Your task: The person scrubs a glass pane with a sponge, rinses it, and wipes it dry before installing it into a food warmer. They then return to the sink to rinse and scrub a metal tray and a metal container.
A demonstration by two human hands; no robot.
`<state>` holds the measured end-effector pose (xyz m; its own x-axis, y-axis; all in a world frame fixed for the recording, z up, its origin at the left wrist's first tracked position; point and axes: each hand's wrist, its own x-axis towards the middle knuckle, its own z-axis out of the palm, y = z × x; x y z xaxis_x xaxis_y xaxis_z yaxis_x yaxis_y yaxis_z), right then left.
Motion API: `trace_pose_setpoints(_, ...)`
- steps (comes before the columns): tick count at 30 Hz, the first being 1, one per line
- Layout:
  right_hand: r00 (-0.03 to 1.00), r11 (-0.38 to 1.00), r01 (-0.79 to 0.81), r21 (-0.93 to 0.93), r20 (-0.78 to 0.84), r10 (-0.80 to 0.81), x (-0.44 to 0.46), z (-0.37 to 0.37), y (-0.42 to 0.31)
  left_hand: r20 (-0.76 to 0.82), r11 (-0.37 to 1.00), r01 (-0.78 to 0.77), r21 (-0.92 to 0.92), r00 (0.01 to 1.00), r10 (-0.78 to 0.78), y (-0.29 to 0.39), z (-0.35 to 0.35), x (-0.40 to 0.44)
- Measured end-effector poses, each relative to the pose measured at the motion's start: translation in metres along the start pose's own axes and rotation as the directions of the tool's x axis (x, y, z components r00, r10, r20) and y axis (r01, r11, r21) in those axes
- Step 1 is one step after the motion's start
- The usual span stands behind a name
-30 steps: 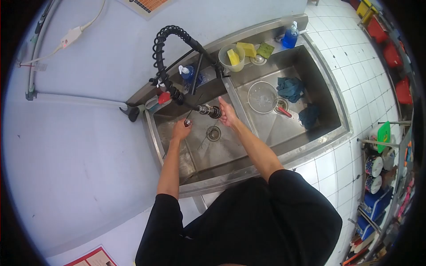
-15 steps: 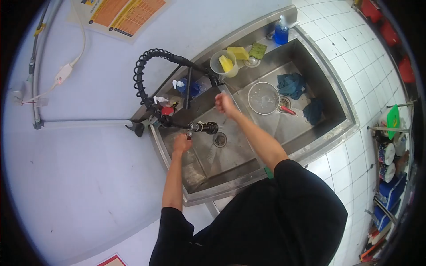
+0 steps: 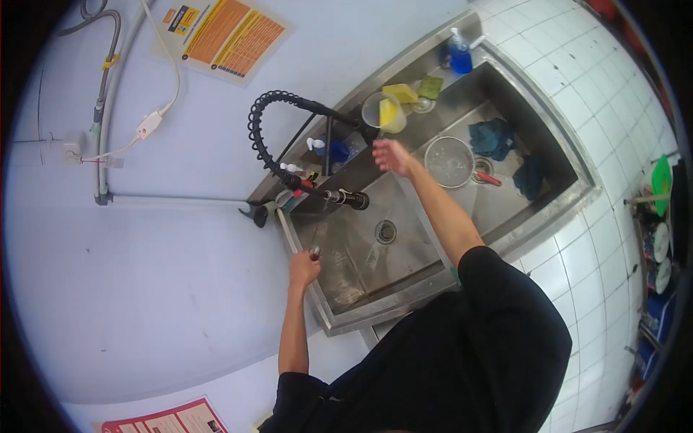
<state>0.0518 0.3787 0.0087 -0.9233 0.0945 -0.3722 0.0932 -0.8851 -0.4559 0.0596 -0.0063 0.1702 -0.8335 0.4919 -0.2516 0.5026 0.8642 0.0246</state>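
Conduit (image 3: 173, 200) runs along the wall at the left of the frame, below the white cable box (image 3: 149, 125). A printed sheet (image 3: 234, 37) is fixed at upper left. Your left hand (image 3: 304, 268), near the center, is closed around a small metal object (image 3: 315, 252); the object's end projects from the top of your fist, beside the left rim of the left basin (image 3: 354, 270). The coiled hose (image 3: 254, 128) arches above and left of center and obstructs access to the blue pump bottle (image 3: 338, 150) behind it. The spray head (image 3: 354, 200) hangs over the left basin, between your hands, above and left of the drain (image 3: 385, 232). Your right hand (image 3: 392, 157) is partly open, fingers slightly bent, just below the plastic tub (image 3: 394, 123) with its yellow sponge (image 3: 388, 112). In the right basin, right of center, the strainer (image 3: 449, 162) lies left of two dark cloths (image 3: 491, 138).
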Motion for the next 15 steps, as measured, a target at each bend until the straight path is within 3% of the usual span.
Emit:
trace_pose_setpoints(2, 0.993, 0.992, -0.104, -0.076, 0.048, 0.108, -0.012, -0.044, 0.034, -0.016, 1.0, -0.012, -0.027, 1.0, 0.012, -0.016, -0.008, -0.02)
trace_pose_setpoints(4, 0.975, 0.99, 0.048, -0.134, -0.208, -0.075, -0.055, -0.062, 0.072, -0.006, 0.998, -0.043, -0.037, 0.999, 0.043, -0.026, -0.024, -0.041)
trace_pose_setpoints(6, 0.9, 0.965, 0.21, -0.159, -0.355, -0.254, -0.097, -0.078, 0.107, -0.039, 0.992, -0.126, 0.022, 0.991, 0.127, -0.03, -0.049, -0.065)
trace_pose_setpoints(7, 0.89, 0.946, 0.204, -0.25, -0.355, -0.286, -0.119, -0.08, 0.119, -0.059, 0.975, -0.209, 0.073, 0.975, 0.214, -0.035, -0.056, -0.076)
trace_pose_setpoints(8, 0.87, 0.922, 0.196, -0.334, -0.374, -0.32, -0.14, -0.081, 0.128, -0.112, 0.982, -0.189, -0.014, 0.976, 0.186, -0.039, -0.06, -0.088)
trace_pose_setpoints(9, 0.845, 0.932, 0.224, -0.285, -0.42, -0.332, -0.16, -0.069, 0.13, -0.118, 0.979, -0.206, 0.002, 0.972, 0.205, -0.035, -0.072, -0.098)
trace_pose_setpoints(11, 0.829, 0.921, 0.336, -0.194, -0.403, -0.388, -0.201, -0.046, 0.123, -0.084, 0.96, -0.227, -0.162, 0.973, 0.215, -0.077, -0.069, -0.097)
trace_pose_setpoints(12, 0.836, 0.911, 0.396, -0.117, -0.364, -0.411, -0.214, -0.035, 0.115, -0.119, 0.953, -0.209, -0.221, 0.975, 0.186, -0.067, -0.086, -0.107)
trace_pose_setpoints(13, 0.862, 0.865, 0.481, 0.142, -0.258, -0.436, -0.216, -0.035, 0.109, -0.06, 0.915, -0.108, -0.39, 0.994, 0.092, -0.062, -0.102, -0.113)
trace_pose_setpoints(15, 0.914, 0.862, 0.386, 0.328, -0.01, -0.405, -0.226, -0.035, 0.104, -0.061, 0.845, -0.148, -0.513, 0.989, 0.136, -0.05, -0.132, -0.129)
